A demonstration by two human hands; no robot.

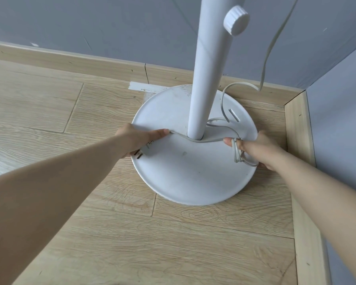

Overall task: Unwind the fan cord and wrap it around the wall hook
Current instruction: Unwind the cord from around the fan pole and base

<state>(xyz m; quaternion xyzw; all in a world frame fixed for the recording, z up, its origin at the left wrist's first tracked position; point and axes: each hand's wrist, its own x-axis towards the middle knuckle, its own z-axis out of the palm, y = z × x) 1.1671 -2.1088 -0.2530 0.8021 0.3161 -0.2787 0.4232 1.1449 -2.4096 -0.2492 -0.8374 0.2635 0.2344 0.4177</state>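
Locate the fan cord (203, 140) drawn across the near side of the fan pole (201, 79), just above the round fan base (183, 182). Note the left grip (136, 138) closed round the plug (141, 153), with the prongs pointing down toward the near left. Note the right grip (255, 148) closed round a small bundle of cord loops (237, 154) at the right edge of the base. Trace further cord curling on the base just right of the pole, then rising at the far right and out of view at the top.

Treat the step in hand, probably, as freeing the last turn from the pole.

- Slacken first: bring both grips slightly toward the pole before lifting anything.
- Lead with the plug end and pass it round the pole. Avoid dragging the taut span against it.
- Keep the loops gathered in the right grip, ready for later wrapping.
- Pull gently, to avoid tipping the fan.
- Steer clear of the adjustment knob (235, 20) higher on the pole, a likely snag point.

Expect little room at the right, given the corner formed by the wooden skirting board (296, 128) and the grey walls. Work toward the open wooden floor (49, 103) at the left. Wall hook not in view.
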